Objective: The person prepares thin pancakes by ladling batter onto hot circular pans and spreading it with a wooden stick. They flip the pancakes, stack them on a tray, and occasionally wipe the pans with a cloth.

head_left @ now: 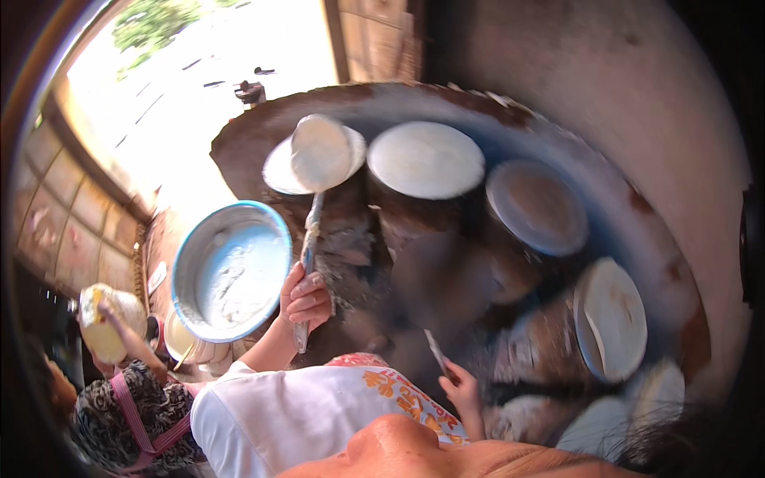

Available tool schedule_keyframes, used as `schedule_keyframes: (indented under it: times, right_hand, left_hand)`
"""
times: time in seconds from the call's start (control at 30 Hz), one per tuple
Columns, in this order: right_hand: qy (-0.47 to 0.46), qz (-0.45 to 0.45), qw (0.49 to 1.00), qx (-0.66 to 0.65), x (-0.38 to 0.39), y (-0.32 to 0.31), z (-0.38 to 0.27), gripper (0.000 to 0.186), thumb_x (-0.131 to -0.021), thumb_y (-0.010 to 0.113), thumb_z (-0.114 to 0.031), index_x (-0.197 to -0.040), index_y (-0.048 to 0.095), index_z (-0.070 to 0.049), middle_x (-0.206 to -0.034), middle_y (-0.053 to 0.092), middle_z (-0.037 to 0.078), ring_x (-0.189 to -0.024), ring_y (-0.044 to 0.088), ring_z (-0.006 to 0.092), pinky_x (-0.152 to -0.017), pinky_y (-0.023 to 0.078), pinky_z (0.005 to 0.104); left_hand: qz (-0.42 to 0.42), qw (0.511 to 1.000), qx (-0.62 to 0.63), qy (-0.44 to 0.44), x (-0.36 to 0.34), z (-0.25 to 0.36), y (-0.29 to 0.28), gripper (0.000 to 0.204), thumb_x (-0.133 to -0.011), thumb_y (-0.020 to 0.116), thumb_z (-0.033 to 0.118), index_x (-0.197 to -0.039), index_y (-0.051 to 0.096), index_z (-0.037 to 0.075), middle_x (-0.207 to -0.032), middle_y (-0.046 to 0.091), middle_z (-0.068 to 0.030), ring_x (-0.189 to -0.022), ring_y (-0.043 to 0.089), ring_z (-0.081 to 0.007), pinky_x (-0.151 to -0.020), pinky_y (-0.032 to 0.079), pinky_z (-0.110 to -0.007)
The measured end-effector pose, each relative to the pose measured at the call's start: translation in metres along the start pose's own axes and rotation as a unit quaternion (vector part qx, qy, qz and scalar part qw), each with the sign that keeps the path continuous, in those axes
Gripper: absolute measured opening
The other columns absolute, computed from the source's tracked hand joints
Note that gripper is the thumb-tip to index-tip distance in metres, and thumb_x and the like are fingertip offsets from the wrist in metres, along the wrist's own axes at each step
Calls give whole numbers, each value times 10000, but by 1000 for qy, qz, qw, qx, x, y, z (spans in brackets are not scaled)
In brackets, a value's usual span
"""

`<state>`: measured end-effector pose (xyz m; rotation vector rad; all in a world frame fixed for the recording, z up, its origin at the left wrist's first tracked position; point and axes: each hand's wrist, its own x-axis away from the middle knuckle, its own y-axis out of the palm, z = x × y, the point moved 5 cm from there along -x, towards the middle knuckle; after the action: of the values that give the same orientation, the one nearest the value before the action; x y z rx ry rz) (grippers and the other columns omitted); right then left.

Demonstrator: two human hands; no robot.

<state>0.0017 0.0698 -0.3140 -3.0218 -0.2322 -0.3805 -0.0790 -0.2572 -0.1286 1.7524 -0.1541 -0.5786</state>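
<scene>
My left hand [305, 299] is closed around the long handle of a batter-coated ladle [320, 151]. Its round pale head hangs over a white-filled round pan [275, 169] at the far side. Just left of this hand stands a blue-rimmed basin [231, 271] with white batter in it. Lower and to the right, my right hand [462, 390] grips a thin, flat, blade-like tool [436, 350] pointing up and left. What its far end touches is blurred. A second round pan [426, 159] holds a smooth white layer.
A curved stove ledge [590, 151] wraps the far and right sides. On it are a greyish pan [538, 207] and a tilted pan with a pale sheet [612, 319]. At lower left a co-worker [135, 414] in pink straps holds a pale container [111, 323].
</scene>
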Motion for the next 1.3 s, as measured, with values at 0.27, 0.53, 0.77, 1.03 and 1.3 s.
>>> schedule_keyframes:
  times: [0.27,0.53,0.77,1.03,1.3]
  right_hand:
    - [269,-497,816,-123,-240,345,-94,376,-874,456,-14,-1251,451,-22,-1036,601,95,-686,591,99,-544,488,223]
    - [238,-385,879,147,-322,310,-22,446,-902,527,-216,-1314,448,-63,-1062,597,66,-807,623,153,-607,525,275]
    - [142,26,987,-68,-148,-27,-14,342,-913,529,-249,-1218,534,-93,-963,627,42,-782,598,110,-583,519,268]
    - [92,606,777,-143,292,-252,-67,334,-900,563,-276,-1170,582,-80,-1040,632,32,-900,581,119,-728,510,285]
    - [8,750,591,-297,447,-527,59,364,-885,577,-301,-1141,535,-45,-1005,571,81,-872,550,204,-765,508,416]
  left_hand:
    - [609,579,-422,341,167,270,-120,357,-911,491,102,-1239,360,151,-602,416,-28,-400,402,-125,-343,373,-294]
    - [717,464,-519,-4,103,278,-227,441,-927,492,248,-1314,295,175,-802,529,-123,-463,481,-222,-386,440,-346]
    - [257,151,-949,106,-67,240,-139,332,-900,518,51,-1229,546,16,-1085,610,-206,-968,584,-318,-861,454,-404]
    - [-164,589,-754,-238,-248,-302,-195,362,-896,509,16,-1253,536,72,-965,536,-8,-621,451,-38,-488,378,-164]
    - [-82,616,-545,-563,-203,-658,-215,411,-954,495,186,-1342,433,68,-1141,560,-69,-860,568,-136,-680,516,-278]
